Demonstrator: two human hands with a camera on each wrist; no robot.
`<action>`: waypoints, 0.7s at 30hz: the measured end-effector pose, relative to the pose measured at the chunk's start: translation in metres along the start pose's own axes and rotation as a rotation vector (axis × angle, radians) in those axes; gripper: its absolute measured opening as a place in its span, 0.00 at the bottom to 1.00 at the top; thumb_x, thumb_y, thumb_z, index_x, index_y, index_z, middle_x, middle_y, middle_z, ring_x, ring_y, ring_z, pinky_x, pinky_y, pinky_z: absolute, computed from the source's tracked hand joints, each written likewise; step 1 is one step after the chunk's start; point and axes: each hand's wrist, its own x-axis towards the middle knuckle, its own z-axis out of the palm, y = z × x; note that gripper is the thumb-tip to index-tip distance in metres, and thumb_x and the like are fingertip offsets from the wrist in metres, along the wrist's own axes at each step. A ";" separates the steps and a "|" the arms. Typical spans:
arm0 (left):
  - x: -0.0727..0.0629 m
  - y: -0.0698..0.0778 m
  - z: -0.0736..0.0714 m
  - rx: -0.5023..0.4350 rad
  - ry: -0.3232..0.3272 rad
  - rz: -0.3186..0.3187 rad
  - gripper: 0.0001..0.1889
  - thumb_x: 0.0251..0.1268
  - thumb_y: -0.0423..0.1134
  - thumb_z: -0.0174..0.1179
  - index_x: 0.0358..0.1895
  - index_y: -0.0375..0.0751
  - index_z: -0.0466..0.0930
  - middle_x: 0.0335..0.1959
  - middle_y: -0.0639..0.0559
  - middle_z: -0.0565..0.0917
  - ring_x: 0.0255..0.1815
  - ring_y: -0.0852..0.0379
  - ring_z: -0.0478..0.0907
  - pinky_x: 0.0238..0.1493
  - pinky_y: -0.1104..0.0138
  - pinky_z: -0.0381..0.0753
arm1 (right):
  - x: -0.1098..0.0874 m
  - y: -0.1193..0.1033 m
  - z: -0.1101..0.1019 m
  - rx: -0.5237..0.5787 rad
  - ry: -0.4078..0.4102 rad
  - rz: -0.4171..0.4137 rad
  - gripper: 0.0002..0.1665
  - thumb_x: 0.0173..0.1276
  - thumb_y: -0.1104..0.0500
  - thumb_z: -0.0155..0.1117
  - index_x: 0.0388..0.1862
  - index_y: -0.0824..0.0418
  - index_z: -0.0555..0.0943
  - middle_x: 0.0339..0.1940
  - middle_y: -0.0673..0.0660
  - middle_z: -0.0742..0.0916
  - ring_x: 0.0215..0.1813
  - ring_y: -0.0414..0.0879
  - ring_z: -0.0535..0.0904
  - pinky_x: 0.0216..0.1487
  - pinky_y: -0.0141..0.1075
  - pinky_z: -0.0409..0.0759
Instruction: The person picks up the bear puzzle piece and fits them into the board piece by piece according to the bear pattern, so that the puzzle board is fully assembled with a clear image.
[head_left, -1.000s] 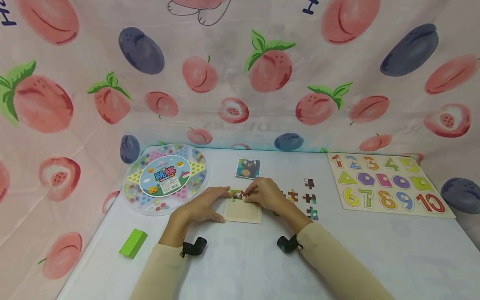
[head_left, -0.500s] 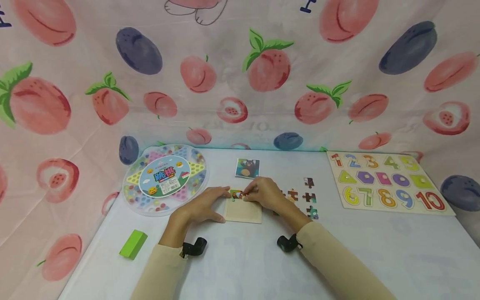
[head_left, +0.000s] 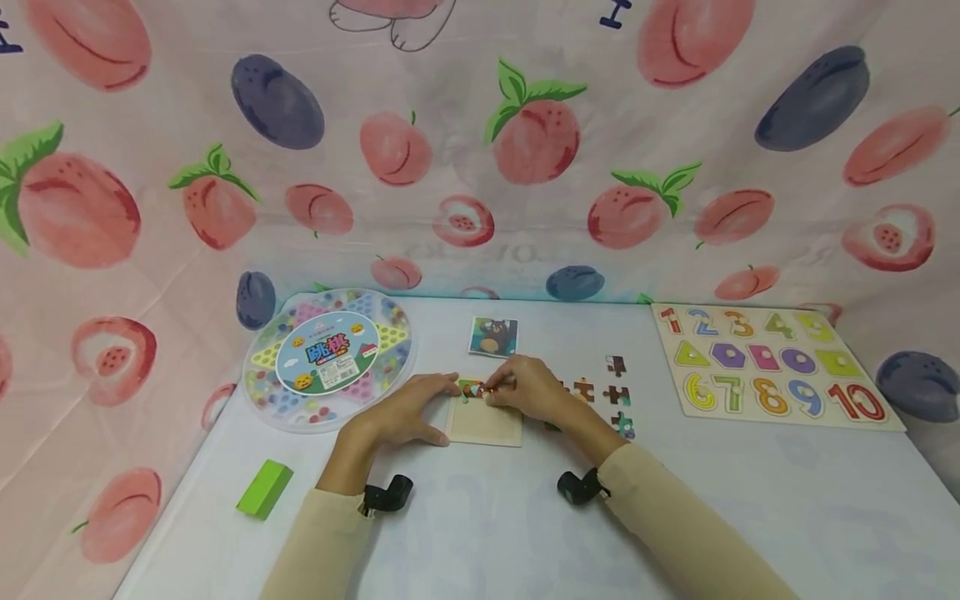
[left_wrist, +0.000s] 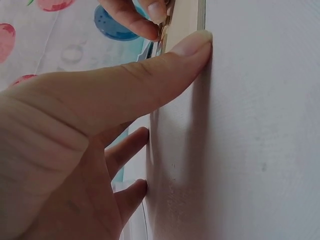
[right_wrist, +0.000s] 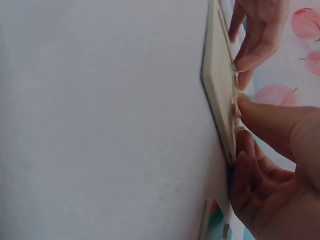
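Note:
A small pale wooden puzzle board (head_left: 483,427) lies flat, with colourful jigsaw pieces (head_left: 471,388) along its far edge. My left hand (head_left: 408,408) spans the board's left side. Its straight thumb (left_wrist: 192,45) presses the near corner, the index fingertip touches the far-left piece, and other fingers rest on the table. At the far right part of the board, my right hand (head_left: 531,388) pinches a brownish puzzle piece (head_left: 491,389) between thumb and fingers, right at the placed pieces. Most of that piece is hidden by the fingertips.
Loose jigsaw pieces (head_left: 617,395) lie right of the board, some behind the right forearm. A bear picture card (head_left: 493,337) sits beyond it. Around are a round Chinese checkers set (head_left: 330,354), a green block (head_left: 265,490) and a number-and-shape board (head_left: 780,367).
Both hands stay almost where they were. The right fingertips shift very slightly on the pinched piece, and the head view drifts a little.

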 end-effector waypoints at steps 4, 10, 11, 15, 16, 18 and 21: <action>0.000 -0.002 0.000 -0.008 -0.004 -0.002 0.36 0.53 0.37 0.77 0.67 0.44 0.74 0.81 0.48 0.64 0.84 0.42 0.54 0.84 0.45 0.53 | -0.003 0.003 -0.010 0.042 -0.051 -0.024 0.15 0.66 0.53 0.74 0.50 0.55 0.89 0.51 0.55 0.88 0.44 0.43 0.81 0.41 0.33 0.81; 0.000 -0.003 0.002 -0.023 0.000 0.009 0.36 0.53 0.37 0.76 0.67 0.43 0.73 0.82 0.48 0.64 0.84 0.41 0.54 0.84 0.44 0.52 | -0.011 0.006 -0.033 0.094 -0.020 0.006 0.21 0.70 0.51 0.70 0.59 0.56 0.85 0.59 0.57 0.86 0.49 0.47 0.81 0.43 0.36 0.82; 0.000 -0.003 0.002 -0.026 0.002 0.010 0.36 0.53 0.37 0.76 0.67 0.43 0.73 0.82 0.48 0.63 0.85 0.41 0.53 0.84 0.44 0.52 | -0.013 0.007 -0.038 0.095 -0.012 0.010 0.22 0.70 0.50 0.70 0.60 0.55 0.85 0.60 0.56 0.86 0.51 0.48 0.81 0.44 0.36 0.82; -0.001 -0.003 0.003 -0.026 0.005 0.021 0.36 0.52 0.37 0.76 0.67 0.42 0.73 0.82 0.48 0.63 0.85 0.40 0.53 0.84 0.44 0.52 | -0.021 0.014 -0.055 0.076 0.027 -0.001 0.25 0.70 0.49 0.70 0.63 0.55 0.82 0.63 0.56 0.85 0.60 0.54 0.80 0.51 0.43 0.85; -0.001 -0.003 0.003 -0.022 0.007 0.026 0.36 0.52 0.37 0.76 0.67 0.42 0.73 0.82 0.47 0.63 0.85 0.40 0.53 0.84 0.44 0.52 | -0.023 0.016 -0.059 0.072 0.040 0.000 0.25 0.70 0.49 0.70 0.63 0.55 0.82 0.64 0.55 0.85 0.63 0.55 0.79 0.53 0.45 0.85; -0.001 -0.004 0.004 -0.015 0.010 0.031 0.36 0.53 0.38 0.76 0.68 0.41 0.73 0.82 0.47 0.63 0.85 0.40 0.53 0.84 0.44 0.52 | -0.028 0.021 -0.066 0.071 0.065 -0.003 0.26 0.69 0.50 0.70 0.64 0.55 0.82 0.65 0.56 0.84 0.66 0.58 0.78 0.57 0.50 0.85; -0.001 -0.005 0.005 -0.018 0.017 0.031 0.36 0.53 0.39 0.77 0.67 0.42 0.73 0.82 0.47 0.63 0.85 0.39 0.53 0.85 0.44 0.52 | -0.034 0.030 -0.075 0.081 0.093 0.009 0.27 0.69 0.51 0.70 0.66 0.56 0.80 0.67 0.57 0.82 0.70 0.59 0.75 0.64 0.56 0.81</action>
